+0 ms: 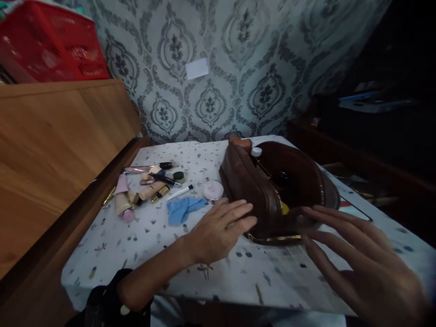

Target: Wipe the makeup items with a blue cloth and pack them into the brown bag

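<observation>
A brown zippered cosmetic bag (pixel 248 186) lies unzipped on the table, its lid folded out to the right. Inside show a white cap (pixel 256 152), a dark round item (pixel 283 176) and something yellow (pixel 284 208). My left hand (pixel 220 231) is at the bag's near left side, fingers stretched out and holding nothing; whether the fingertips touch the leather I cannot tell. At the near right edge of the bag is my right hand (pixel 364 261), slightly blurred, its fingers apart with nothing between them. A blue cloth (pixel 184 209) and a round clear compact (pixel 213 190) lie just beyond my left wrist.
On the patterned tablecloth (pixel 136 254), left, several cosmetics are piled: a pink tube (pixel 121 184), a white pen (pixel 180 192), a black pen (pixel 165 180), a brush (pixel 166 165). A wooden panel (pixel 64 136) borders the left. Dark shelving (pixel 368 168) stands right.
</observation>
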A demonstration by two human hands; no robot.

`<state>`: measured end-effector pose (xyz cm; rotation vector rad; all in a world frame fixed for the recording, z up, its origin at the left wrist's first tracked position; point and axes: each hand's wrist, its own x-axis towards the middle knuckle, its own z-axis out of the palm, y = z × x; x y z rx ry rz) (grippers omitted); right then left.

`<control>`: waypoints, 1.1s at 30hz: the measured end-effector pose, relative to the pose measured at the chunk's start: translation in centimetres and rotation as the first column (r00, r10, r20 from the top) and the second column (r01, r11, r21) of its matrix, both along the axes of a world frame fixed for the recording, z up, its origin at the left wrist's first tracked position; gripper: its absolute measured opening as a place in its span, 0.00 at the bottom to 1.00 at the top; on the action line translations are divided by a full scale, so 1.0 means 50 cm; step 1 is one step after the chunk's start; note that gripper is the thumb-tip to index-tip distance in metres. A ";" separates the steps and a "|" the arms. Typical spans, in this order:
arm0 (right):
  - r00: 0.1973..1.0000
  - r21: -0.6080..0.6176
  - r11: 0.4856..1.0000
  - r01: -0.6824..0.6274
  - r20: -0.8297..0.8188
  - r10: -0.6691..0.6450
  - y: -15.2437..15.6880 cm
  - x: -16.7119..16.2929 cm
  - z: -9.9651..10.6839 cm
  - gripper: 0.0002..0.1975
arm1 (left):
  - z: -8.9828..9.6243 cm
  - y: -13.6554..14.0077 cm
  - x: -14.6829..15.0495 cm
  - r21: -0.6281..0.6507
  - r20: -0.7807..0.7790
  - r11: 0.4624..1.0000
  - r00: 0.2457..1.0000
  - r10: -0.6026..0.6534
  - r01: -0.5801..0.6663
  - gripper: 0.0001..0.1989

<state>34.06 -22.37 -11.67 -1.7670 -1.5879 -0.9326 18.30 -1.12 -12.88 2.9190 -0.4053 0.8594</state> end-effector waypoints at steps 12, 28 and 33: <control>0.754 -0.034 0.901 -0.431 -0.562 0.340 0.238 -0.154 -0.067 0.10 | -0.097 0.208 -0.035 -0.277 -0.217 0.814 0.858 0.465 -0.511 0.15; 0.487 0.023 0.893 -0.450 -0.832 0.267 0.412 -0.143 -0.170 0.10 | -0.065 0.301 -0.062 -0.090 -0.057 0.650 0.656 0.753 -0.755 0.14; 0.482 0.012 0.896 -0.443 -0.840 0.250 0.420 -0.143 -0.174 0.11 | -0.064 0.332 -0.049 0.140 -0.112 0.562 0.551 0.827 -0.815 0.20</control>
